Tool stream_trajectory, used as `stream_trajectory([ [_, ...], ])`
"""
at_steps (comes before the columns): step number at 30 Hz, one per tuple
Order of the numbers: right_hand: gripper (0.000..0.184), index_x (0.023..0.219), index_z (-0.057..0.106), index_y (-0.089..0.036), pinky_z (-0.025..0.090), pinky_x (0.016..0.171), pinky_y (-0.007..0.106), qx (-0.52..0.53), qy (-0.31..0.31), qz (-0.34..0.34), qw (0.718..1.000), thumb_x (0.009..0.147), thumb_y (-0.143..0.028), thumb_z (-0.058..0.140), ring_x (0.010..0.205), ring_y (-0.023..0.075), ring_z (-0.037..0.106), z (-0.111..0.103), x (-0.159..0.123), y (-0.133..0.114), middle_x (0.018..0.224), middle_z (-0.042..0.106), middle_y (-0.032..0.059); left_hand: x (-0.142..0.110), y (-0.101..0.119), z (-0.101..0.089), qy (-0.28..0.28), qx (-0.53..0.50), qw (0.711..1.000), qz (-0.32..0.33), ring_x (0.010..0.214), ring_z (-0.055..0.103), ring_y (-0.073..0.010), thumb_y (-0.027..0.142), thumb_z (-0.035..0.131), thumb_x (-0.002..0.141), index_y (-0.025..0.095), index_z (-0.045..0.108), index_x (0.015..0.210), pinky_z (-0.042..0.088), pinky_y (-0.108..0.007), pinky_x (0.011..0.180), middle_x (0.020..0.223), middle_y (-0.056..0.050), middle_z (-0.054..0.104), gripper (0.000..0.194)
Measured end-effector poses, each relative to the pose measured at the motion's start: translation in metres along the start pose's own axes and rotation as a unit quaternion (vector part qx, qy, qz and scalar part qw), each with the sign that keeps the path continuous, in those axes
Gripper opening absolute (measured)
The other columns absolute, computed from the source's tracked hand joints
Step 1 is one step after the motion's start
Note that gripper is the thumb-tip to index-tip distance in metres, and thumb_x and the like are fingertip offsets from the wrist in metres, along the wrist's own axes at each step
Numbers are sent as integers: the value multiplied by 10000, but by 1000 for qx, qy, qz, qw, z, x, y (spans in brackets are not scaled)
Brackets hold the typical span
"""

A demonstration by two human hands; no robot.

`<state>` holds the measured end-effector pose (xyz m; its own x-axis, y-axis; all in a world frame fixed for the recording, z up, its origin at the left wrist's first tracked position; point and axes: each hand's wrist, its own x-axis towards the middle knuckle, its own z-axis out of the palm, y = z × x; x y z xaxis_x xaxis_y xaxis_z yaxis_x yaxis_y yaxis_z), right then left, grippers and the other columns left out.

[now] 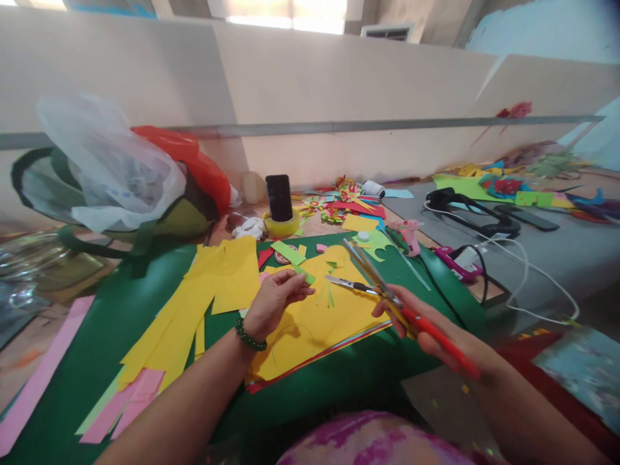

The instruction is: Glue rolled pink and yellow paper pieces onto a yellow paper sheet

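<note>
My left hand (274, 302), with a green bead bracelet on its wrist, pinches a small strip of green paper (303, 274) between thumb and fingers above a stack of yellow paper sheets (314, 316). My right hand (429, 326) grips red-handled scissors (387, 294), whose open blades point up and to the left toward the green strip. A second, smaller pair of scissors (346, 283) lies on the yellow sheets between my hands. Thin green slivers lie on the yellow paper near the blades.
A large green sheet (111, 342) covers the table, with pink strips (39, 381) at the left. A phone (279, 197) stands in a yellow tape roll. Plastic bags (111, 161) sit at left. A pink glue gun (409, 232), cables (523, 271) and paper scraps lie at right.
</note>
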<state>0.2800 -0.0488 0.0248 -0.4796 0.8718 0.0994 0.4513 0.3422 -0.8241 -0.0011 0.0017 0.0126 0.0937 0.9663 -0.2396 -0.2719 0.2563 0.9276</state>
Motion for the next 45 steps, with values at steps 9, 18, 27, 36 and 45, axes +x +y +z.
stream_trajectory([
  [9,877,1344,496,-194,454,998,466,-209,-52,64,974,594,-531,799,1228,342,546,21,23,-11,1362,557,157,-2,0,-1,-20,0,1000,5,715,713,-163,415,865,538,147,627,654,513,-215,663,671,-10,691,376],
  [18,821,1274,573,-220,512,917,437,-231,-16,-24,973,586,-613,785,1118,325,631,26,27,-3,1228,660,134,-1,-3,-2,-32,34,999,15,779,717,-208,415,833,583,155,712,723,537,-280,735,771,-69,748,319],
  [27,775,1211,592,-198,528,879,373,-235,-12,-15,972,570,-570,820,1107,302,642,28,27,-5,1213,675,117,-2,-2,0,-32,33,999,2,775,718,-206,425,845,555,156,718,717,539,-287,763,758,-65,746,340],
  [36,674,1187,619,-234,542,808,349,-226,1,-22,974,606,-511,822,1025,288,680,28,25,-3,1152,708,88,-2,-1,-1,-40,36,998,-10,757,724,-210,435,848,549,152,701,698,528,-271,728,719,-61,739,351],
  [45,675,1201,621,-245,552,790,352,-241,5,-24,970,615,-519,814,983,282,693,28,23,0,1164,703,88,-1,-1,-5,-58,43,997,-13,755,725,-220,442,848,569,143,690,695,506,-251,667,704,-81,741,360],
])
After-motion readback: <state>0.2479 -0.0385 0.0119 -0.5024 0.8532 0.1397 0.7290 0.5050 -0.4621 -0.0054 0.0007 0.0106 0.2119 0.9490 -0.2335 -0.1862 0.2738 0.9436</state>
